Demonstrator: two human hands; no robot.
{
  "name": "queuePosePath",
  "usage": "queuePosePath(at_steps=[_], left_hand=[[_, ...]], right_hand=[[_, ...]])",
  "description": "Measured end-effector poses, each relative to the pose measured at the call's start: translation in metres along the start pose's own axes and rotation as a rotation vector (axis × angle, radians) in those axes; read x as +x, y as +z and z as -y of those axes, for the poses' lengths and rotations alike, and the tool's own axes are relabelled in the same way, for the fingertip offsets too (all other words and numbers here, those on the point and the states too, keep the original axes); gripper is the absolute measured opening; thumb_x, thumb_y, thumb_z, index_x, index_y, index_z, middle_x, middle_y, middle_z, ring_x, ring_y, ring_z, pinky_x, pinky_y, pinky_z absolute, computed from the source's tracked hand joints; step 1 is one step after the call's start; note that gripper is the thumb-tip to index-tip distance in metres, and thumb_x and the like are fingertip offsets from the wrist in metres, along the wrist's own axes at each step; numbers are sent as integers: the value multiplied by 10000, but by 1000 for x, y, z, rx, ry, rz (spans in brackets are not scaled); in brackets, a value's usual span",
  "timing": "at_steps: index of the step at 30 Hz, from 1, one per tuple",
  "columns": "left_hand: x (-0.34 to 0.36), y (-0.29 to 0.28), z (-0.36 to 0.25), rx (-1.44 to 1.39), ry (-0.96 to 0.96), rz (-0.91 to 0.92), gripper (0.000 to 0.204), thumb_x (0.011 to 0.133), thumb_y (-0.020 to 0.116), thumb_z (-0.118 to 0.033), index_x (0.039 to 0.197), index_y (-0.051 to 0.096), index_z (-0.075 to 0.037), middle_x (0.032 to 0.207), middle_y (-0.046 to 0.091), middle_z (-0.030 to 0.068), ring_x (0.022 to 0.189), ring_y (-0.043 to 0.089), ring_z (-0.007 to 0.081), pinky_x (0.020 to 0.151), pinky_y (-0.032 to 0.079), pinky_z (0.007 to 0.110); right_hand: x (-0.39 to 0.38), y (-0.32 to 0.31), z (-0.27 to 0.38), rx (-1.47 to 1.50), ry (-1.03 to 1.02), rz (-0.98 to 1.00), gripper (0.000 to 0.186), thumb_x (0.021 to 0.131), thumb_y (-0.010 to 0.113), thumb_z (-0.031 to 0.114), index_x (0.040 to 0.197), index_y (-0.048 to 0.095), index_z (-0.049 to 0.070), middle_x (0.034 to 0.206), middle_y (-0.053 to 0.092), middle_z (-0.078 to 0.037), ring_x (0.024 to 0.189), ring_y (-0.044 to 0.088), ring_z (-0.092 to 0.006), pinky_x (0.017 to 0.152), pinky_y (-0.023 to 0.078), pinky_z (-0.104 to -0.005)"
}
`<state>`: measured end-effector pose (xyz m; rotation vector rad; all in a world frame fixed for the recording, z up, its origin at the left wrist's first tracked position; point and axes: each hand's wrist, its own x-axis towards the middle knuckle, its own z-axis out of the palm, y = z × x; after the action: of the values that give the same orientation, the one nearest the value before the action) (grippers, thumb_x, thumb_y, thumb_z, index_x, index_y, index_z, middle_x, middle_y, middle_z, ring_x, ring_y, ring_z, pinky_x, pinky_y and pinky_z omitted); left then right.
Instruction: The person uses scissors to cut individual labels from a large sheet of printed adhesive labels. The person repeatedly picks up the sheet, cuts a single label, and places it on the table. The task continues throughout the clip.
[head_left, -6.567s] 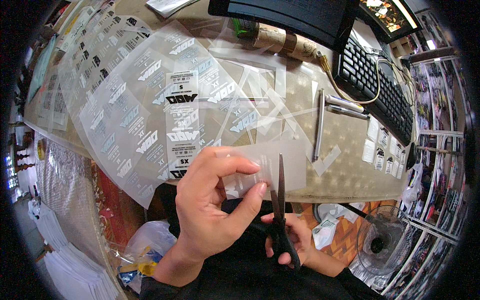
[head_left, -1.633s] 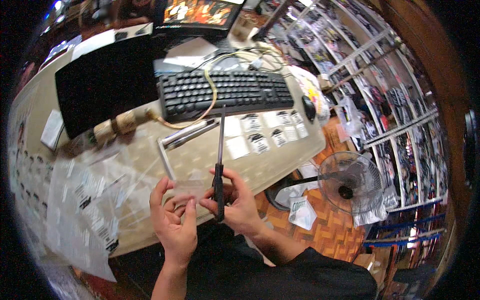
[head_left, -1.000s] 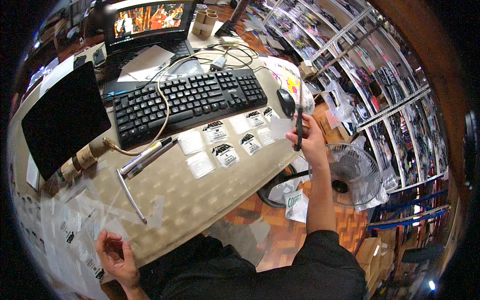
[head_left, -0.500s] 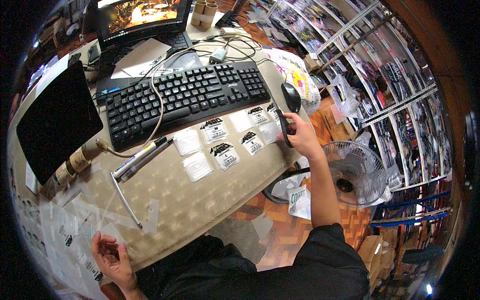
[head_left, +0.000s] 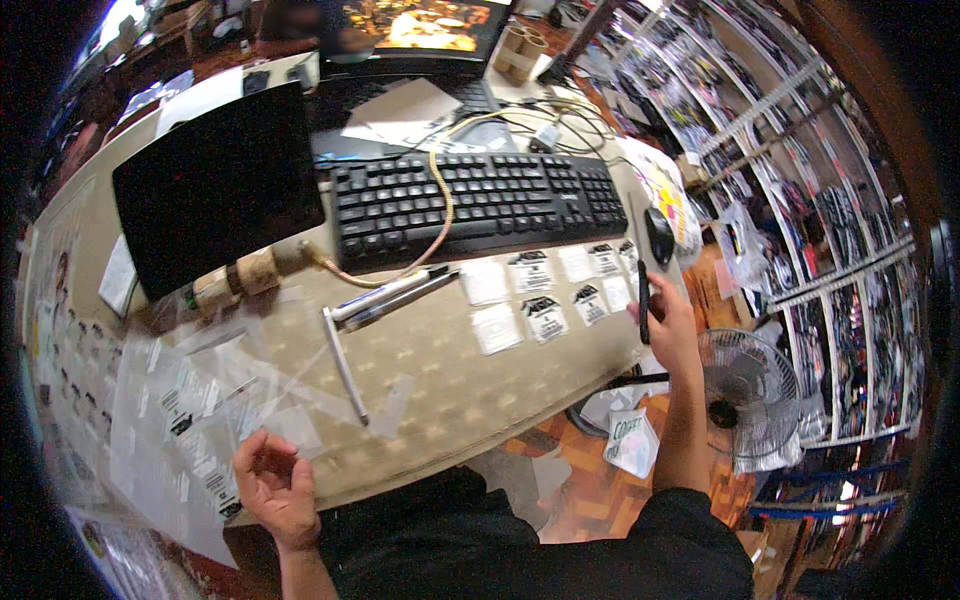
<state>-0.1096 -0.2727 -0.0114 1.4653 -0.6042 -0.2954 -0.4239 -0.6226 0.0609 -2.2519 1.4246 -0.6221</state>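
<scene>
At the right edge of the desk, my right hand [head_left: 670, 325] is closed on a slim black object [head_left: 643, 305] held upright, seen edge-on; its kind cannot be made out. Beside it lie two rows of small white printed labels [head_left: 545, 318] and plain white ones [head_left: 496, 329]. My left hand [head_left: 275, 485] is held at the desk's near left edge, palm up, fingers loosely curled and apart, with nothing in it. Clear plastic sheets with printed labels [head_left: 190, 410] spread just beyond and left of it.
Behind the labels are a black keyboard [head_left: 480, 205] and a mouse [head_left: 658, 237]. A marker [head_left: 385, 290] and a thin silver rod [head_left: 345, 370] lie mid-desk. A dark flat panel [head_left: 220, 185] stands left. A fan [head_left: 745, 395] and stocked shelves [head_left: 800, 190] are at right.
My view has turned, so the desk and its things sit farther right in the picture. My right hand still grips the slim black object; my left hand stays empty near the plastic sheets.
</scene>
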Motion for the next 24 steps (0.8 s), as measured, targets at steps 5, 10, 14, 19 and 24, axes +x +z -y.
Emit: queuePosePath(at_steps=[5,10,14,19,24], left_hand=[[-6,-9,-4,-134,63,-9,415,755,633,-7,1135,467,-14,927,511,88,795,513,143,699,452,249],[-4,-49,-16,-46,114,-161,287,787,604,-22,1057,511,10,919,504,92,808,496,153,725,433,256],[10,-83,-18,222,123,-279,301,778,578,11,1072,518,22,973,522,102,861,504,180,802,407,289],[24,-104,-24,666,149,-237,329,735,586,14,1058,527,26,1047,528,141,990,499,274,878,382,361],[25,-100,-19,768,110,-225,356,714,603,-4,1062,532,25,1112,515,181,1078,480,338,947,355,419]], right_hand=[[-39,43,71,246,-6,335,542,785,683,108,1280,462,98,544,469,-5,508,415,-70,463,332,-252],[-46,85,107,370,39,364,567,788,690,146,1310,467,142,547,485,-18,524,371,-67,477,332,-250],[-37,95,132,256,32,336,529,796,684,183,1286,493,132,542,486,-43,514,372,-85,484,348,-262],[-37,102,141,116,1,294,513,799,681,220,1272,505,130,554,505,-67,505,408,-102,505,384,-277],[-39,108,140,113,-77,252,513,796,677,249,1267,508,136,659,592,-158,553,533,-203,573,444,-321]])
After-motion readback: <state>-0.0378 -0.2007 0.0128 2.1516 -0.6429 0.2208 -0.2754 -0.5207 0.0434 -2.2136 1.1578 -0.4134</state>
